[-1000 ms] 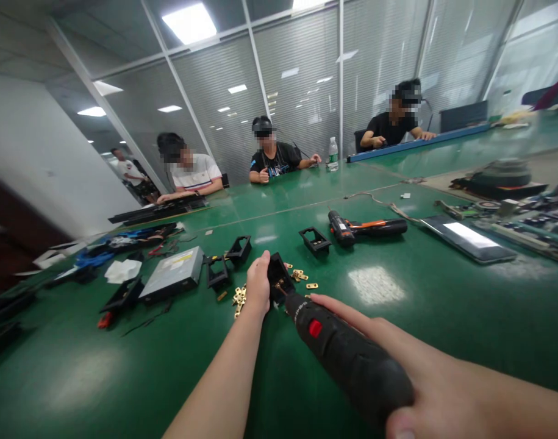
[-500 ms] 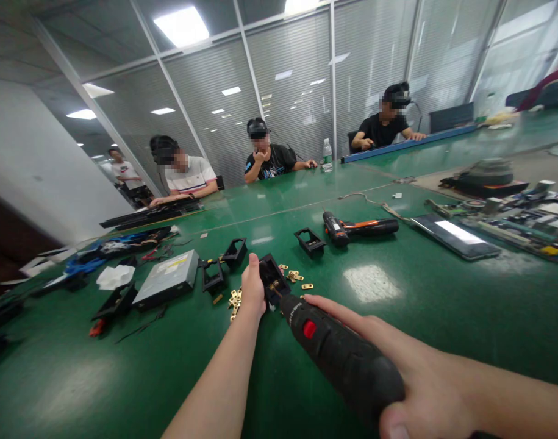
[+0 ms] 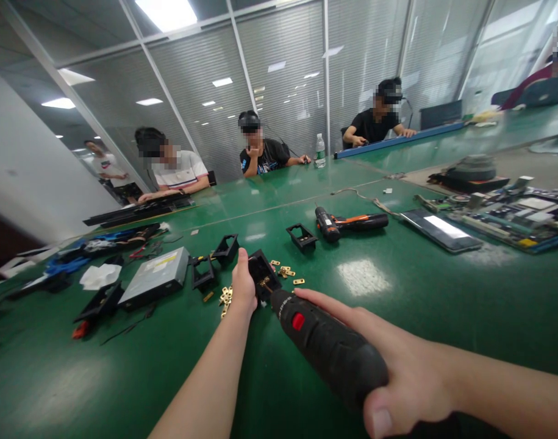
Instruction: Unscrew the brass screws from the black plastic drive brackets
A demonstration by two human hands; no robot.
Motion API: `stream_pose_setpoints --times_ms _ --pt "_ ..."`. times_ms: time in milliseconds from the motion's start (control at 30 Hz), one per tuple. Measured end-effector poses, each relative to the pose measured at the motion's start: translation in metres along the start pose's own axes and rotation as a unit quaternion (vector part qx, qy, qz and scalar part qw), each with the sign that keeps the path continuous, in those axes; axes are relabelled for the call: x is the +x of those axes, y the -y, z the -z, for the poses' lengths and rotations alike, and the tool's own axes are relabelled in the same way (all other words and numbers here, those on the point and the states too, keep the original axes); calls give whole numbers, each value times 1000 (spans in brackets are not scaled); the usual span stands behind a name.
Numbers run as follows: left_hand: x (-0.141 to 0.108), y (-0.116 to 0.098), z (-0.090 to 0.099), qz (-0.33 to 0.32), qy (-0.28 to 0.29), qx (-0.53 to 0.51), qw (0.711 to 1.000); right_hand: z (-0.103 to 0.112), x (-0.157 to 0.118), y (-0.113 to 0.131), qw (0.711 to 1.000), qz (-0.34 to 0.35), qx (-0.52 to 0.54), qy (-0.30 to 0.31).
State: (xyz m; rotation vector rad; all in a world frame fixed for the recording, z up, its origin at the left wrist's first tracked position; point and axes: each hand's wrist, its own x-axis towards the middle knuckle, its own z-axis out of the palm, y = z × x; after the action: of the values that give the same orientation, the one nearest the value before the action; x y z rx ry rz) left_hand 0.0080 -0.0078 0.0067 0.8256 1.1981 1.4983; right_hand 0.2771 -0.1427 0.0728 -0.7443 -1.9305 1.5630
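My left hand [image 3: 244,285] is closed on the side of a black plastic frame [image 3: 264,272], holding it tilted above the green table. In my right hand [image 3: 397,372] is a black cordless screwdriver [image 3: 324,341] with a red switch on top. Its bit points into the frame, at small brass-coloured metal inside; whether the tip touches a screw cannot be made out. Loose brass plates [image 3: 285,271] lie just right of the frame, and a pile of brass plates [image 3: 225,299] lies beside my left wrist. The handle side of the screwdriver is mostly hidden by my hand.
More black frames [image 3: 301,236] stand beyond my hands. Behind them lies an orange-and-black power screwdriver [image 3: 352,222]. A silver disc drive [image 3: 156,277] is on the left, a dark phone-like slab [image 3: 438,230] and circuit boards [image 3: 525,210] on the right. Several people sit across the table.
The whole view has shifted slightly, so things appear a little further left. The screwdriver remains pointed into the black frame, and both hands keep their hold.
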Motion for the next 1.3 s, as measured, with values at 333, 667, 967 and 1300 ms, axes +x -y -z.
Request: stream_pose_setpoints --times_ms 333,667,967,1300 --pt "-1 0 0 -6 -5 13 1000 0 -2 -6 1000 -4 -13 1" --pt "1 2 -1 -23 -37 -20 999 -3 1 -5 999 11 35 -15" --pt "3 2 0 -33 -48 -46 997 -9 3 -8 986 18 163 -7" --pt "3 2 1 -25 -40 -46 998 -5 1 -7 998 22 63 -11"
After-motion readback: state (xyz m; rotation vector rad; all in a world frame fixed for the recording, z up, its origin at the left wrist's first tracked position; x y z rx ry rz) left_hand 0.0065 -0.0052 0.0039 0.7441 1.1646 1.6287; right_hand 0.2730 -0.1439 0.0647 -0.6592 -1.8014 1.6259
